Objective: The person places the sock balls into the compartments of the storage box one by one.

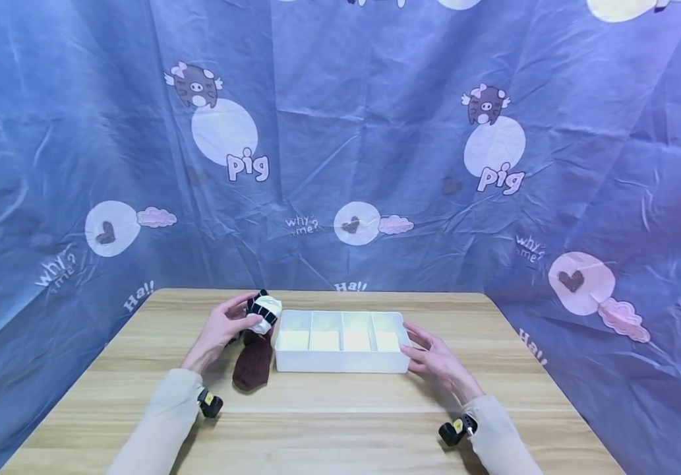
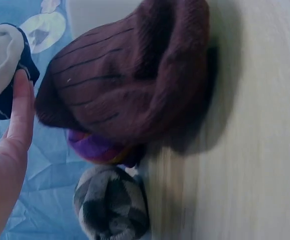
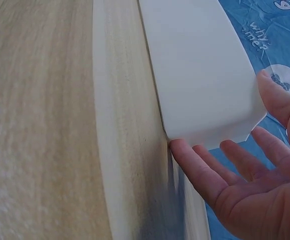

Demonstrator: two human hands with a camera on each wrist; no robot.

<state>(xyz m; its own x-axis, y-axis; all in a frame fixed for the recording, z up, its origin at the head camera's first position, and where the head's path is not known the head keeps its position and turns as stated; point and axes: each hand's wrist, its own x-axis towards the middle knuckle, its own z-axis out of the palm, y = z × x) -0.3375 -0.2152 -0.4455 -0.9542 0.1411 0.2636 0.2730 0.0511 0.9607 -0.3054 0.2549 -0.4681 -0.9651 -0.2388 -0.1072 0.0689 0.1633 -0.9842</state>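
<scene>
My left hand [image 1: 219, 332] holds a rolled black-and-white sock [image 1: 267, 306] above the table, just left of a white box [image 1: 343, 362] with several compartments. In the left wrist view, the rolled sock [image 2: 2, 62] shows its white inside and dark outer side, with a finger against it. Below that hand lies a brown sock [image 1: 253, 365] with dark stripes. Behind it, a purple rolled sock [image 2: 97, 148] and a grey checked rolled sock [image 2: 112, 202] show in the left wrist view. My right hand [image 1: 438, 359] touches the box's right end with fairly straight fingers [image 3: 200, 170].
A wooden table [image 1: 340, 439] carries everything. Its back and sides meet a blue printed curtain [image 1: 328, 152]. The white box stands near the back edge, its compartments facing up with no socks visible in them. Each wrist wears a small black camera [image 1: 212, 404].
</scene>
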